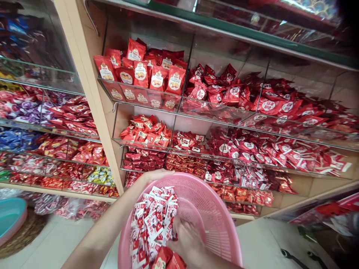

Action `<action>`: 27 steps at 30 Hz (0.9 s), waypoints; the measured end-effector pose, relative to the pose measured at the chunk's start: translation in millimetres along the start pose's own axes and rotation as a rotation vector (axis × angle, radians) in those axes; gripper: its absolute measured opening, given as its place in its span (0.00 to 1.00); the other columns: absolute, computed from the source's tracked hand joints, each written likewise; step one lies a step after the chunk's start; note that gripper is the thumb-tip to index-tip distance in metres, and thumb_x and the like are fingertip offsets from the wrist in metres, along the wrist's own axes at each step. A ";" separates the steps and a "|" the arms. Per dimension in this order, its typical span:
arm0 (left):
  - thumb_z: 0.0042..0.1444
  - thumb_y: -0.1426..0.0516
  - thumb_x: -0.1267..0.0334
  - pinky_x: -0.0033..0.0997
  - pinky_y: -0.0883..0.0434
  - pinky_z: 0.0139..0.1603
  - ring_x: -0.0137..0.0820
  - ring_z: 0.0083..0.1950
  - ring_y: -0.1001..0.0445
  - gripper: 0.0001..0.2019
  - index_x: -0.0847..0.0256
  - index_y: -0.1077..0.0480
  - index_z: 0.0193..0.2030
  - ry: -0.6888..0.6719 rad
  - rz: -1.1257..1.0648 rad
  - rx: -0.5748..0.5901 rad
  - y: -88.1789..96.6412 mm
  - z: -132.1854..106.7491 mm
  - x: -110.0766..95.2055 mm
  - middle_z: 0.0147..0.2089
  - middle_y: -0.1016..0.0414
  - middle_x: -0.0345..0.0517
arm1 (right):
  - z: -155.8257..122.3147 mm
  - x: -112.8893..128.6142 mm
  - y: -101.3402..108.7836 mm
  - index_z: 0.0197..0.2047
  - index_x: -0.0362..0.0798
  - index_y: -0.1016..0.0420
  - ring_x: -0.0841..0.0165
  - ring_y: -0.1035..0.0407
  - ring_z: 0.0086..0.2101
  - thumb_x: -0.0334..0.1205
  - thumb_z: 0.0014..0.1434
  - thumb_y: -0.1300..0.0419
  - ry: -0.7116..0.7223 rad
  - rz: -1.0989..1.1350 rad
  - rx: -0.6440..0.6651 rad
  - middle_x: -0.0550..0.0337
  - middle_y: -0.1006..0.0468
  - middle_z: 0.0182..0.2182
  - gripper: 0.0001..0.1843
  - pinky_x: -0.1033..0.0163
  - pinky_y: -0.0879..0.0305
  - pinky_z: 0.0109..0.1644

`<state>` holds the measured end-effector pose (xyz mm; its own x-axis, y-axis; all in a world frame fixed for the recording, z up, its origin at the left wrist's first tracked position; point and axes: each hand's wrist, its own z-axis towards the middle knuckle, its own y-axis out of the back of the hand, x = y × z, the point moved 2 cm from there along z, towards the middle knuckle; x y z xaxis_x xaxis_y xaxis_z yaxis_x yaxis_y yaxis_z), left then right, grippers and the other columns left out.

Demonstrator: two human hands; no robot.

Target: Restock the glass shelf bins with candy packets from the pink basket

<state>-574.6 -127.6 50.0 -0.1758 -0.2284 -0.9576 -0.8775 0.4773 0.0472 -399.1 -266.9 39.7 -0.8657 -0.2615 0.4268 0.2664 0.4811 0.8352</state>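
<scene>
**Left hand** (153, 175): clamped over the far rim of the pink basket (215, 209), with the fingers curled to the outside. The forearm runs along the basket's left side. No other support for the basket is visible.

**Right hand** (186, 241): inside the basket, back of the hand up, with the fingers pushed into the heap of white-and-red sweets (153, 220). The tips are buried, so I cannot tell whether they are closed on any packets or only spread among them.

**Contents:** the sweets are banked against the basket wall between the two hands, reaching up to just below the left hand. The mesh beyond and to the right of the right hand is bare. Larger red packets (168, 260) lie just beside the right wrist, on the near side.

**Surroundings:** past the left hand, glass shelves (146, 98) hold red snack packets (157, 76) in divided compartments, and the lowest ones are close behind the left knuckles. A teal bowl (9, 216) sits low down, well off to the left of the left forearm.

**Risks, as judged:**
- The load is heaped to one side on a single-handed hold, so a dip of the left wrist could send sweets over the rim.
- The wrappers look slick, and a loose grab by the right hand may shed packets outside the basket.
- The rim is near the shelf fronts — a knock there could jar the hold.
</scene>
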 end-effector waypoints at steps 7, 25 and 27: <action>0.44 0.42 0.40 0.37 0.33 0.47 0.37 0.39 0.26 0.29 0.68 0.25 0.39 -0.014 0.017 0.030 4.4 1.3 3.0 0.38 0.21 0.48 | 2.9 4.8 -9.9 0.52 0.40 0.33 0.50 0.33 0.49 0.39 0.47 0.39 0.036 -0.144 0.004 0.42 0.24 0.44 0.28 0.50 0.41 0.53; 0.47 0.42 0.43 0.34 0.35 0.48 0.37 0.42 0.28 0.25 0.66 0.25 0.38 -0.044 0.022 0.062 3.7 6.5 10.8 0.38 0.21 0.47 | 35.1 20.4 74.3 0.30 0.50 0.38 0.69 0.37 0.27 0.48 0.50 0.41 0.122 0.042 -0.311 0.64 0.29 0.25 0.13 0.66 0.50 0.28; 0.47 0.43 0.43 0.33 0.37 0.52 0.37 0.44 0.30 0.23 0.65 0.25 0.35 -0.060 0.026 0.047 3.5 8.3 12.3 0.38 0.21 0.46 | 51.0 28.5 80.0 0.30 0.49 0.37 0.68 0.35 0.29 0.47 0.51 0.40 0.155 -0.018 -0.356 0.62 0.28 0.27 0.12 0.65 0.48 0.31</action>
<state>-576.1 -121.7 36.0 -0.1702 -0.1646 -0.9716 -0.8508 0.5219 0.0606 -424.1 -193.1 101.0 -0.8044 -0.4039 0.4357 0.4058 0.1620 0.8995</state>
